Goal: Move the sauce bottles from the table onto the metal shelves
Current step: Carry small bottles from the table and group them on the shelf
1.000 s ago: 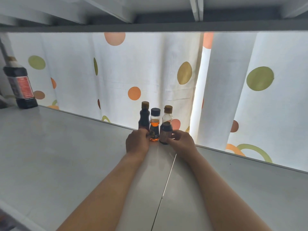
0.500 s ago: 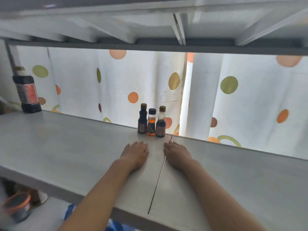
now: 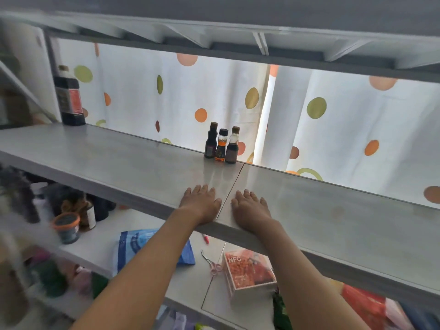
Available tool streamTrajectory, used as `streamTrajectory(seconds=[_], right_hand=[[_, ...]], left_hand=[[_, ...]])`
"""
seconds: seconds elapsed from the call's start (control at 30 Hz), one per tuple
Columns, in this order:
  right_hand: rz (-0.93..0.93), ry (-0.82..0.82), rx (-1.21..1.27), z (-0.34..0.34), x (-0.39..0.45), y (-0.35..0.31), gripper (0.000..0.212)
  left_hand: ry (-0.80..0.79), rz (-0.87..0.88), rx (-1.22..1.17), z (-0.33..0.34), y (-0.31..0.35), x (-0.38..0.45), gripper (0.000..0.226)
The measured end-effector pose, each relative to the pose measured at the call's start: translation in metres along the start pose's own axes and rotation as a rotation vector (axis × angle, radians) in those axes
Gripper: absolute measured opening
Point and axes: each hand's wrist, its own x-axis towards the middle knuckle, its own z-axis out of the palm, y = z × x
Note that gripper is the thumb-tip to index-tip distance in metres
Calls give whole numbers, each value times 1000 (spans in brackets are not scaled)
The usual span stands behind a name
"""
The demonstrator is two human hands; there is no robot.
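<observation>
Bottles of sauce (image 3: 221, 144), three small ones, stand upright and touching at the back edge of the metal shelf (image 3: 119, 163), now let go, while left hand (image 3: 201, 203) and right hand (image 3: 250, 208) have drawn back to its front edge, lying flat and empty, so this batch looks placed.

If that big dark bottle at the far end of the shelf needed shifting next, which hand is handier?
Probably the left hand: the big dark bottle stands far along the shelf on its side. The right hand would have to cross over.
</observation>
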Motion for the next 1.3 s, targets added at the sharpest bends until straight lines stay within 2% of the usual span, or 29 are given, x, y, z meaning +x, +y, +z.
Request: streamTrajectory(seconds=[0.1, 0.2, 0.27, 0.4, 0.53, 0.7, 0.93, 1.1, 1.3], right_hand=[[-33, -8, 11, 0, -20, 0, 56], [-115, 29, -15, 3, -46, 4, 54], [-190, 107, -72, 7, -69, 7, 49], [-215, 291, -36, 20, -106, 9, 50], [-313, 290, 49, 36, -126, 7, 52], [-576, 256, 22, 54, -179, -19, 53], [-837, 131, -39, 91, -270, -108, 54], [-1104, 54, 34, 135, -376, -206, 53], [-1429, -74, 67, 185, -534, -327, 53]], left_hand=[[39, 27, 113, 3, 8, -38, 57], [174, 39, 229, 17, 16, -77, 52], [244, -23, 176, 31, 24, -95, 52], [251, -119, 44, 46, 40, -128, 55], [302, -264, -35, 49, 46, -177, 55], [317, -396, -9, 66, 39, -247, 55], [322, -611, 24, 91, -5, -385, 54], [304, -819, 97, 104, -51, -537, 54], [427, -1159, 44, 130, -84, -740, 54]])
